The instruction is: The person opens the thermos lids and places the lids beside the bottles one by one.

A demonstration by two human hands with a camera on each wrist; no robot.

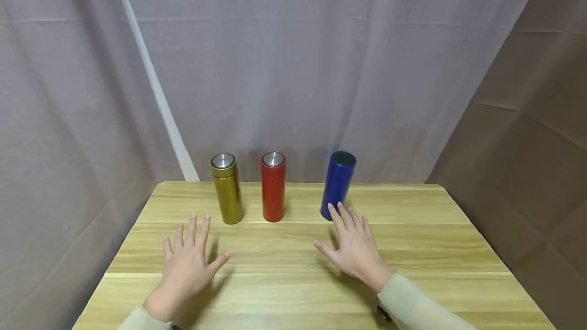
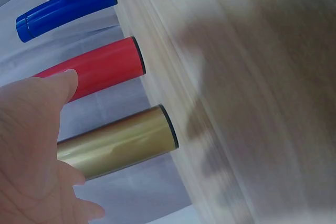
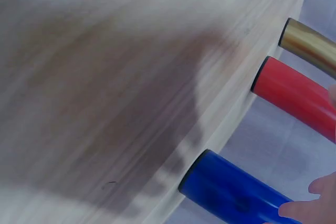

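Observation:
Three bottle-shaped flasks stand upright on the wooden table. The gold flask [image 1: 229, 195] is at the left, the red flask [image 1: 273, 192] beside it, and the blue flask [image 1: 337, 187] farther right. Gold and red have silver-topped lids; the blue one's top looks dark. My left hand [image 1: 188, 266], fingers spread, hovers over the table in front of the gold flask and holds nothing. With fingers extended, my right hand [image 1: 355, 248] is in front of the blue flask, its fingertips overlapping the flask's lower part in the head view; whether they touch it I cannot tell.
The light wooden table [image 1: 275, 289] has rounded back corners. Behind it hangs a grey curtain [image 1: 284, 75], with a white strip [image 1: 153, 75] at the left. Brown cloth [image 1: 527, 167] hangs along the right side. Hand shadows fall on the tabletop.

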